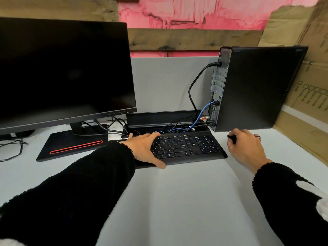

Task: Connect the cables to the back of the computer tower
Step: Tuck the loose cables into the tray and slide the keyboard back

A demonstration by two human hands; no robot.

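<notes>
You are working at a pale grey desk [186,201] with a large dark monitor [63,68] standing on its black base at the left. The computer tower [262,89] is standing upright at the right rear of the desk, its back panel turned toward the monitor. A thick black cable [194,84] is plugged in near the top of that panel and is looping down behind the keyboard, while a blue cable [202,113] is running into a port lower down; thinner black cables are lying tangled in the tray behind the keyboard. The black keyboard [184,148] is sitting between monitor base and tower. Your left hand [147,148] is lying across the keyboard's left end, fingers spread over the far edge and thumb hooking round the near edge. Your right hand [246,148] is resting just right of the keyboard, below the tower, fingers curling round a small black object [232,138] that you cannot identify from here.
</notes>
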